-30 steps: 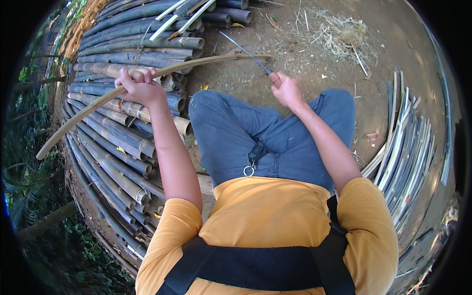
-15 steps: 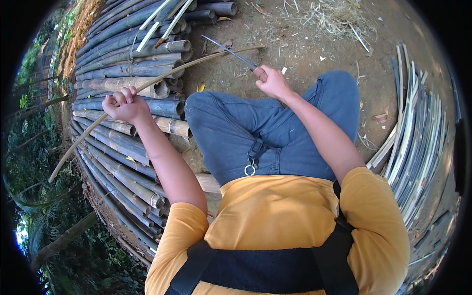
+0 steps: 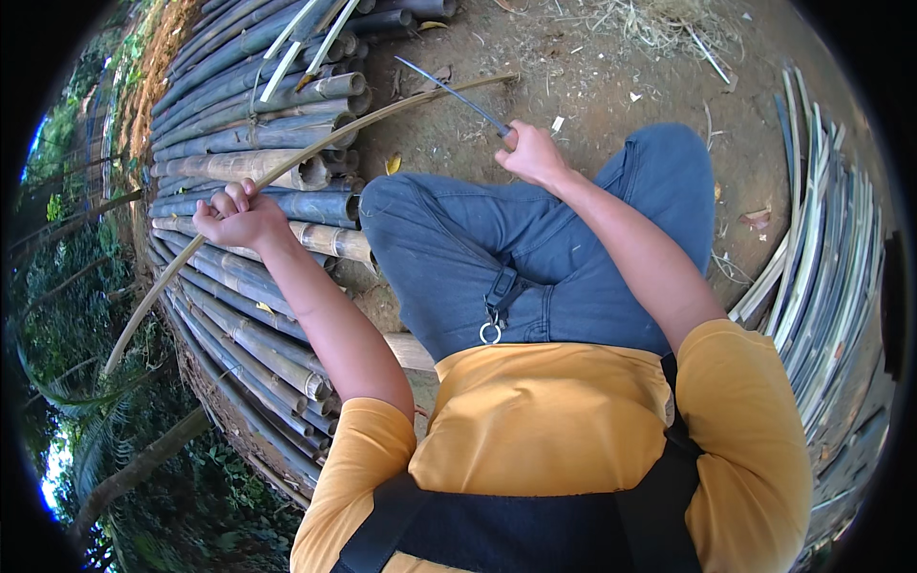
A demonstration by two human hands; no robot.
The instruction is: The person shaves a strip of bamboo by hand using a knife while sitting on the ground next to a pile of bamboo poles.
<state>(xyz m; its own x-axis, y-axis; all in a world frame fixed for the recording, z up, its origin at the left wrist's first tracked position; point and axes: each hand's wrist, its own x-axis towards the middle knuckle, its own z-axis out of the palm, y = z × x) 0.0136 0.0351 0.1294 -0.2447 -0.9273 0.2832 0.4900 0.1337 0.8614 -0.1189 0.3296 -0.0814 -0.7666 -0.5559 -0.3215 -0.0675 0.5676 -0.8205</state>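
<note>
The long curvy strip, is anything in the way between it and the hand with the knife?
Nothing visible but the knife itself: the right hand holds it, and its blade crosses the strip in this view. I can't tell whether they touch.

No text, label, brand, number or sign can be read on anything in the head camera's view.
</note>
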